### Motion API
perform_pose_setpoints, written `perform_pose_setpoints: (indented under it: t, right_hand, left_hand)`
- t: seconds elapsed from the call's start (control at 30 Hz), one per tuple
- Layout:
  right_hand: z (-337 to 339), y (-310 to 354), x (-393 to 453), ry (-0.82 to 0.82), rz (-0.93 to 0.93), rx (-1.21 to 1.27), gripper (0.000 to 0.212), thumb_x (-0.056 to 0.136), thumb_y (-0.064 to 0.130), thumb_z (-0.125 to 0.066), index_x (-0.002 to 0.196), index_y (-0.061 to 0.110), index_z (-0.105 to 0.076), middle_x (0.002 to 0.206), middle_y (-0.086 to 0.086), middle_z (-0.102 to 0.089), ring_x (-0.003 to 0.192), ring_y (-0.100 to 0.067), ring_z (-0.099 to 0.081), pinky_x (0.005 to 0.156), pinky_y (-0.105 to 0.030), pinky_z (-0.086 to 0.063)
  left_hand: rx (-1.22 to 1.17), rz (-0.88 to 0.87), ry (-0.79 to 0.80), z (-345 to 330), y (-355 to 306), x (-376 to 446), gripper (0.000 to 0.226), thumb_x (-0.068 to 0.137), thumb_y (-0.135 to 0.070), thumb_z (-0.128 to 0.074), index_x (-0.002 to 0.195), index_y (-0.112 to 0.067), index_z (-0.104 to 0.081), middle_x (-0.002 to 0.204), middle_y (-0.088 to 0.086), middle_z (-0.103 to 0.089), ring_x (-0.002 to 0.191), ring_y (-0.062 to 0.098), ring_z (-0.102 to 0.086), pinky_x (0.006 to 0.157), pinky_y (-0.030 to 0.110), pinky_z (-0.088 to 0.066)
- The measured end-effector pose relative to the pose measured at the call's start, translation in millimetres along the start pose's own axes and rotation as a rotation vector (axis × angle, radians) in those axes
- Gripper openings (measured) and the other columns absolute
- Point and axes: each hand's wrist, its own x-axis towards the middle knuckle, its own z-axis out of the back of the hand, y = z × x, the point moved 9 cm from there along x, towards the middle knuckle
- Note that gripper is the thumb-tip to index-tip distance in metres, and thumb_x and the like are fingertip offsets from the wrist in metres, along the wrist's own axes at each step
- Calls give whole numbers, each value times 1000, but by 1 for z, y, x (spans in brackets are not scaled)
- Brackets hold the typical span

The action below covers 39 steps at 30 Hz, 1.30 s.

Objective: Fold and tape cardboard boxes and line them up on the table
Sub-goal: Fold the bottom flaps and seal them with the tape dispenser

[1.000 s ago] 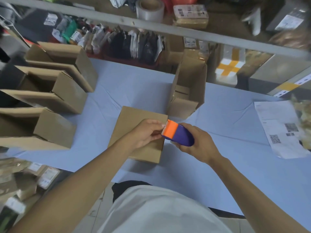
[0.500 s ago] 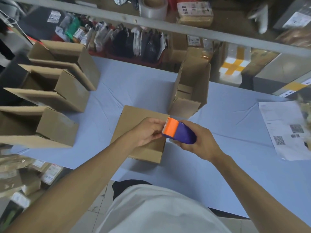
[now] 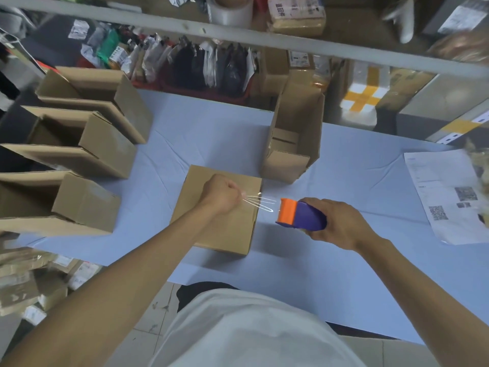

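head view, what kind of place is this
Most likely a small packing or shipping room. Folded cardboard boxes stand in a row on the blue table, a tape dispenser is in hand, and labelled parcels crowd the shelf.

packing room | shelf (image 3: pixel 238 41) of parcels (image 3: pixel 296 15) | open boxes (image 3: pixel 87 144) on table (image 3: pixel 370 186)

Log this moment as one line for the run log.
left hand pinches tape end | right hand grips tape dispenser | tape stretched over closed box | four open boxes on table
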Motion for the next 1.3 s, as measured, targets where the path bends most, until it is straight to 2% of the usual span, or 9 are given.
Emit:
perform_pose_setpoints:
  t: [0.1, 0.5, 0.57, 0.67, 0.8, 0.97, 1.1, 1.2, 1.3]
  right_hand:
    - [-6, -4, 4, 26, -22, -14, 68, 72, 46, -77, 131, 42, -45, 105, 12, -65, 86, -12, -57, 70, -22, -46]
    - [-33, -1, 23, 116, -94, -32, 66, 76, 45, -75, 133, 36, -44, 111, 9, -64, 89, -11, -52, 70, -25, -45]
    - [-37, 2, 27, 139, -106, -24, 65, 76, 44, -76, 132, 35, -44, 113, 9, -65, 92, -13, -56, 72, -27, -48]
    - [-42, 8, 32, 167, -141, -23, 59, 76, 44, -75, 127, 34, -48, 108, 10, -65, 88, -14, -56, 68, -27, -46]
    - [-38, 20, 48, 186, -225, -51, 40, 70, 45, -71, 106, 33, -56, 93, 7, -65, 76, -18, -55, 59, -26, -40]
    - [-40, 6, 42, 290, -343, -219, 41, 70, 51, -72, 99, 28, -55, 88, 4, -59, 83, -22, -60, 59, -26, -40]
    - [-32, 4, 23, 115, -297, -75, 50, 70, 42, -73, 115, 34, -52, 90, 10, -61, 79, -18, -57, 60, -26, -43]
    - [-26, 5, 9, -2, -230, 56, 57, 72, 42, -77, 122, 36, -50, 101, 10, -66, 85, -17, -61, 71, -33, -54]
    - [-17, 9, -6, -96, -169, 154, 62, 71, 39, -79, 125, 40, -48, 100, 13, -64, 82, -13, -59, 69, -26, -51]
  left_hand:
    - [140, 12, -52, -2, 0, 1, 25, 81, -15, -75, 58, -18, -65, 72, -4, -66, 72, 17, -63, 63, 22, -47]
    - [780, -200, -149, 0, -32, -2, 31, 80, -36, -74, 78, -16, -51, 83, 1, -57, 79, 26, -56, 62, 32, -44]
    - [636, -407, 79, -26, -40, -3, 10, 87, -16, -62, 82, -18, -53, 90, 0, -59, 86, 25, -56, 70, 38, -48]
    - [267, -295, 328, -48, -29, -13, 18, 89, -35, -55, 72, -33, -53, 85, -7, -48, 75, 8, -47, 70, 35, -42]
    - [360, -278, 285, -54, -25, -13, 30, 79, -46, -57, 73, -21, -42, 78, -7, -38, 70, 9, -38, 63, 31, -34]
    - [594, -435, 321, -60, -29, -18, 15, 97, -27, -48, 83, -33, -49, 103, -9, -31, 97, 15, -30, 82, 28, -28]
    - [658, -464, 220, -61, -32, -20, 18, 84, -31, -58, 82, -17, -46, 88, -1, -43, 87, 25, -45, 65, 32, -36]
    - [706, -560, 210, -64, -43, -26, 19, 90, -13, -53, 103, -17, -66, 100, 2, -51, 99, 23, -48, 75, 32, -40]
    - [426, -480, 47, -41, -49, -27, 22, 93, -9, -44, 79, -8, -61, 80, 7, -59, 79, 23, -52, 70, 34, -43]
